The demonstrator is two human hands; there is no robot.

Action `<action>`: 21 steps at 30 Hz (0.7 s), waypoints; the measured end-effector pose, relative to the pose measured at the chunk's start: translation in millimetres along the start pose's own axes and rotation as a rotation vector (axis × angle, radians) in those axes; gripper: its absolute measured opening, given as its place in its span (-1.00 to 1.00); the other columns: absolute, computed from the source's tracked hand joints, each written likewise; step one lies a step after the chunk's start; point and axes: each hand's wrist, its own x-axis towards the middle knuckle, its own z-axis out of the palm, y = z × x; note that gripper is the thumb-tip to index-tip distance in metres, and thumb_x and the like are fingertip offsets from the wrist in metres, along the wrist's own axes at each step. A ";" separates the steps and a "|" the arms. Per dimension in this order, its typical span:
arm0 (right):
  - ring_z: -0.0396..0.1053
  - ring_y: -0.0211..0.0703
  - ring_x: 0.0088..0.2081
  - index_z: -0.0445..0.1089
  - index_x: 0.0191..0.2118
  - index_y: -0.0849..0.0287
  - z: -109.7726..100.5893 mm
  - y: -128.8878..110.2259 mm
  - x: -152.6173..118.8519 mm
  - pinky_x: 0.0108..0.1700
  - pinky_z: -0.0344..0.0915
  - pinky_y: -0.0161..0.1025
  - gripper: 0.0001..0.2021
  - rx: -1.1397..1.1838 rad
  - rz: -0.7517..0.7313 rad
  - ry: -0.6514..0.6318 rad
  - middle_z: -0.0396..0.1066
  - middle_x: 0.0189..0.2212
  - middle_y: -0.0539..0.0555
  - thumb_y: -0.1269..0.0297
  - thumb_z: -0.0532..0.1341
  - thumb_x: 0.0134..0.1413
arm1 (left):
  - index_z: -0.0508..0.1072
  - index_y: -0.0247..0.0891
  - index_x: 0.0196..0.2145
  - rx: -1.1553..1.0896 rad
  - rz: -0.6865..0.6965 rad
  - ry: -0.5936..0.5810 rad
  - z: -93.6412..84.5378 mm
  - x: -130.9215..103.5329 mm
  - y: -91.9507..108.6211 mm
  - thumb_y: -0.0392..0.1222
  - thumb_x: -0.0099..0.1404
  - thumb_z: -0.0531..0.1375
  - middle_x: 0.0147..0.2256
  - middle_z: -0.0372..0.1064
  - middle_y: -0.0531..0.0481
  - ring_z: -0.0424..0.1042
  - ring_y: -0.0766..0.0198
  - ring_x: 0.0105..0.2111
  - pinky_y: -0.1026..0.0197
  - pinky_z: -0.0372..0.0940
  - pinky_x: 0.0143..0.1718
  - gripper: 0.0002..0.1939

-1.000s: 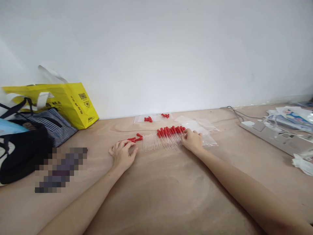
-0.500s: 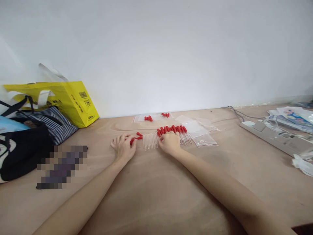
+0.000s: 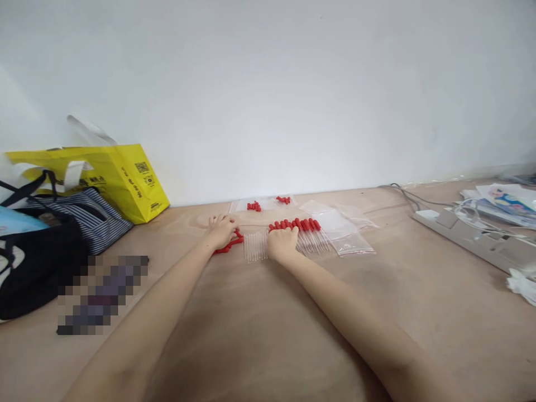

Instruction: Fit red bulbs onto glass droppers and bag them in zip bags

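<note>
My left hand (image 3: 221, 230) reaches over loose red rubber bulbs (image 3: 229, 245), fingers apart; its fingertips are at the bulb farthest from me, and I cannot see a firm hold. My right hand (image 3: 282, 241) is closed, knuckles up, over a row of droppers with red bulbs (image 3: 309, 224) and clear tubes (image 3: 314, 243). What its fingers grip is hidden beneath the palm. Between the hands lie several clear thin tubes (image 3: 254, 247) without bulbs, side by side.
Behind lie more red bulbs (image 3: 253, 206) and a second small heap (image 3: 283, 200) on clear plastic. Zip bags (image 3: 354, 244) lie right of the droppers. A power strip (image 3: 469, 234) and papers (image 3: 506, 201) are at right; a yellow bag (image 3: 144, 184) and black bag (image 3: 46, 273) at left.
My left hand has moved forward and slightly right, uncovering more of the loose red bulbs. My right hand has shifted a little left along the dropper row. The view has tilted slightly.
</note>
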 end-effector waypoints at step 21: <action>0.16 -0.12 -0.29 0.30 -0.41 0.23 2.3 103.6 -74.9 -0.25 0.06 -0.22 -0.86 0.040 -0.640 0.151 0.29 -0.40 0.11 0.31 0.05 0.06 | 0.34 -0.21 -0.45 -0.255 0.177 0.223 -36.9 -120.2 79.8 -0.18 0.16 0.05 -0.46 0.40 0.05 0.32 0.25 -0.38 0.01 -0.08 -0.10 -0.89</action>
